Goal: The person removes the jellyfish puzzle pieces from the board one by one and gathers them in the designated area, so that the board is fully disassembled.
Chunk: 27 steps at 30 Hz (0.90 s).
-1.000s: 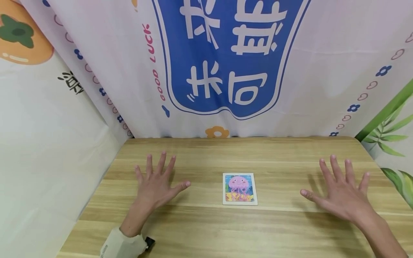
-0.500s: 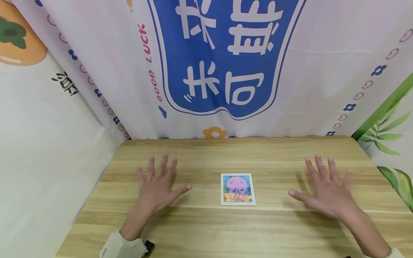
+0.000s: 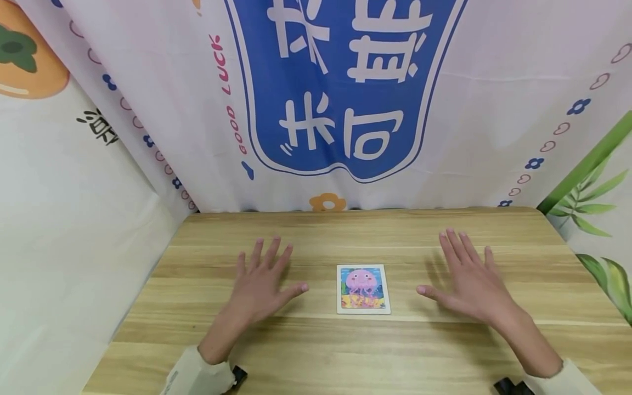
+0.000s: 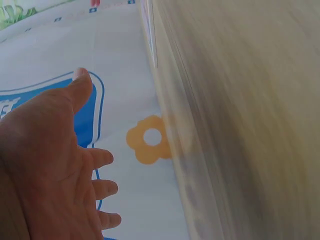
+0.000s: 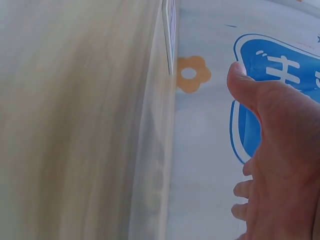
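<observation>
Head view: flanks jellyfish card (image 3: 363, 289) with spread left hand (image 3: 259, 288) and right hand (image 3: 475, 288); shows it cropped in wrist views.

left fingers (image 3: 272, 252) spread | right fingers (image 3: 458, 246) straight (2 thumbs (image 3: 294, 292) inward)

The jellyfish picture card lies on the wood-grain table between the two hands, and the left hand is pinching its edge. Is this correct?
Not quite: the left hand pinches nothing. The head view shows its fingers spread, with a gap between its thumb and the jellyfish picture card. The card does lie on the wood-grain table, between that hand and the right hand.
</observation>
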{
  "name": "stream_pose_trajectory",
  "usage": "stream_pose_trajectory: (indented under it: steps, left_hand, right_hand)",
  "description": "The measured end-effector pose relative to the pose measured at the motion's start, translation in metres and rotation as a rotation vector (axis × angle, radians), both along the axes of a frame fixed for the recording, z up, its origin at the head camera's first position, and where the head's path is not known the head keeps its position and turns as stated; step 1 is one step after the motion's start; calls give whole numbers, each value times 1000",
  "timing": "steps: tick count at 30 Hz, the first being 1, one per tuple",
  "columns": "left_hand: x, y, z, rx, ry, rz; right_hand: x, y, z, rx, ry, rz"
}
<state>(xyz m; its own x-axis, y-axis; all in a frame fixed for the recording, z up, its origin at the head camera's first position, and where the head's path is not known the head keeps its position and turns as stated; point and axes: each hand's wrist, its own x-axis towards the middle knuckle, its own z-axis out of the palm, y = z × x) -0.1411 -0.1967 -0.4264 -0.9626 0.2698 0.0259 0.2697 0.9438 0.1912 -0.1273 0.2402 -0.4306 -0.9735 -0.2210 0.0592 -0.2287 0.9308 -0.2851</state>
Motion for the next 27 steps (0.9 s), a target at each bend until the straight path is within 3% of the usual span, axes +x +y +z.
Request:
stream_pose_trajectory:
  steps: [9,17,27]
  left_hand:
    - [-2,22,3,88,-61,-113]
    - [-2,36,3,189,-41,-248]
    - [-1,49,6,260,-130,-275]
  right_hand:
    - [-9,-30,4,-94,8,95]
    - [-17,-52,1,-148,9,128]
    - [-25,-74,-1,-186,9,165]
